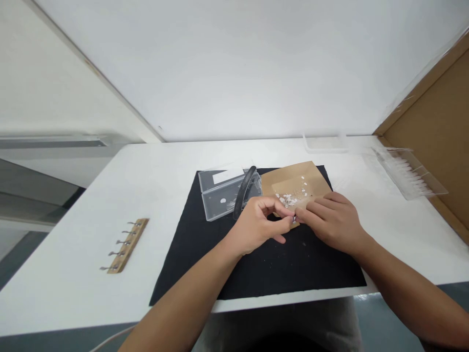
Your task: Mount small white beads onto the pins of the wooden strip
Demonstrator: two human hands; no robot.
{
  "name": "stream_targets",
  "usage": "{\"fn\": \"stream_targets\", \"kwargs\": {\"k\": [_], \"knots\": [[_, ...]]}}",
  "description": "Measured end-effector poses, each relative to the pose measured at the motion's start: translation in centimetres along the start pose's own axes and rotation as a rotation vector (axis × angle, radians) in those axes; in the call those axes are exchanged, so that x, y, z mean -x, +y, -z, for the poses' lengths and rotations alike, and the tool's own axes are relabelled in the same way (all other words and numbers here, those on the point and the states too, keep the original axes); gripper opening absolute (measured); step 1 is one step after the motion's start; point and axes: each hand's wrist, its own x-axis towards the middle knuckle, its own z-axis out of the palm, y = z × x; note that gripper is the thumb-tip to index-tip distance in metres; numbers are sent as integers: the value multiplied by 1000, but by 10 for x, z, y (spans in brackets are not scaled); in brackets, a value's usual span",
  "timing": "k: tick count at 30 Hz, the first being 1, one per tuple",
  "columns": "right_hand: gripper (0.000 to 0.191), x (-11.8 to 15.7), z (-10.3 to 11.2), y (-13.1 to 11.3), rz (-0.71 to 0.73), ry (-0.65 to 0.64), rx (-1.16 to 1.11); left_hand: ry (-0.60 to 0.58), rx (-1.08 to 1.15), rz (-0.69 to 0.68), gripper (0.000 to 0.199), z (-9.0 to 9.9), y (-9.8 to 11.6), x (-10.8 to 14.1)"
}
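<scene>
My left hand (256,222) comes in over the black mat (256,274), its thumb and forefinger pinched together at a small, shiny piece (294,219). Right beside it, my right hand (333,221) has its fingertips closed at the same spot, meeting the left fingertips. What the piece is cannot be made out, and the right fingers mostly hide what they grip. Just beyond the hands lies a brown paper tray (318,178) with many small white flakes (287,199) in it. Left of the tray is an open clear plastic case (216,208), with a black curved band (242,193) across its right part.
On the left of the white table (73,293) lies a wooden strip (130,244) holding several small metal-headed pieces. A clear tray with rows of white tips (406,173) stands at the right, near a brown board (436,102). Another clear container (326,143) is by the back wall.
</scene>
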Motion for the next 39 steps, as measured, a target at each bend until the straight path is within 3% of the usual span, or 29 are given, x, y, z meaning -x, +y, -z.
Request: {"fn": "stream_targets", "kwargs": {"k": [18, 32, 39], "knots": [[8, 0, -1, -2, 11, -25, -1, 76, -1, -2, 16, -4, -2, -1], [5, 1, -2, 0, -13, 13, -2, -15, 24, -33, 21, -1, 0, 0], [6, 1, -1, -1, -5, -6, -2, 0, 26, -40, 20, -1, -2, 0]]}}
